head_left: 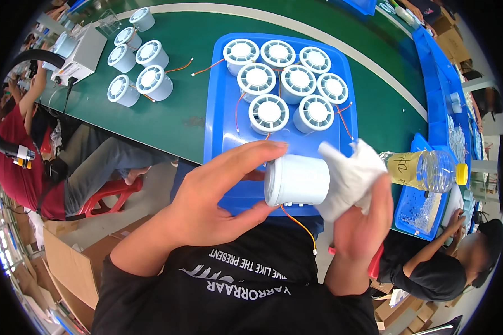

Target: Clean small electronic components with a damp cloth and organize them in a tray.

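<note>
My left hand (207,192) grips a white cylindrical fan unit (302,180) by its left end, thumb below and fingers above. The unit lies on its side in the air, and a thin wire lead (303,226) with a small connector hangs from it. In my right hand (363,223) is a crumpled white cloth (349,178), close by the unit's right end; whether it touches is hard to tell. Beyond my hands, several similar fan units (269,113) stand with vented faces up on a blue tray (221,123), their leads trailing out.
More fan units (154,82) stand on the green table (184,33) at the left, near a white box-shaped device (84,53). Right of my hands lies a clear bottle with a yellow cap (430,170), over a small blue bin (416,215). Other people sit at both sides.
</note>
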The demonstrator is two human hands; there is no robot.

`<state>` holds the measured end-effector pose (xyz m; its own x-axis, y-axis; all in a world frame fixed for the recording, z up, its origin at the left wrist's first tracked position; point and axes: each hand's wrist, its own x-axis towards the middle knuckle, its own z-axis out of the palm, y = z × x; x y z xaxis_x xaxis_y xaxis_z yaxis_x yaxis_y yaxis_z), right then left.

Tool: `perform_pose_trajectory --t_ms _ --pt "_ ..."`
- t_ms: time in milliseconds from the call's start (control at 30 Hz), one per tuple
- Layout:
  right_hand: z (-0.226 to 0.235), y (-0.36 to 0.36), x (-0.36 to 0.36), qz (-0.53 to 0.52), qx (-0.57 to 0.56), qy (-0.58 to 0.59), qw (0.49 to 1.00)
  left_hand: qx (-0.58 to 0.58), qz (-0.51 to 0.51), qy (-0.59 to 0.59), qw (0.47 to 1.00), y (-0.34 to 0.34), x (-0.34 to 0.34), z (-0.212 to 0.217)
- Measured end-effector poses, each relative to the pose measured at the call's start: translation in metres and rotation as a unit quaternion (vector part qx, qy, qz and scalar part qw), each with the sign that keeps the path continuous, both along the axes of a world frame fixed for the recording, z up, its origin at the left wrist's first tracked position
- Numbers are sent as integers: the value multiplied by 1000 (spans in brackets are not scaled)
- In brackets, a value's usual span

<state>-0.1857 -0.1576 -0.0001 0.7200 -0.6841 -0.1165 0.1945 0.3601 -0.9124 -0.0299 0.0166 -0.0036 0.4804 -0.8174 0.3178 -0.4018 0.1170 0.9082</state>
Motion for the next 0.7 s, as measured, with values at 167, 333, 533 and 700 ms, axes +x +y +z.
perform_pose_trajectory --t_ms 167,333,533,700 --pt "23 10 7 155 -706 67 687 17 -10 -65 998 2 1 7" --pt "16 -11 30 204 -555 150 793 31 15 -88 996 9 0 0" --pt "-13 -17 5 48 -54 112 991 26 -18 -53 998 13 2 -1" --pt "-17 -12 9 -42 80 58 994 21 -30 -56 998 13 6 -3"
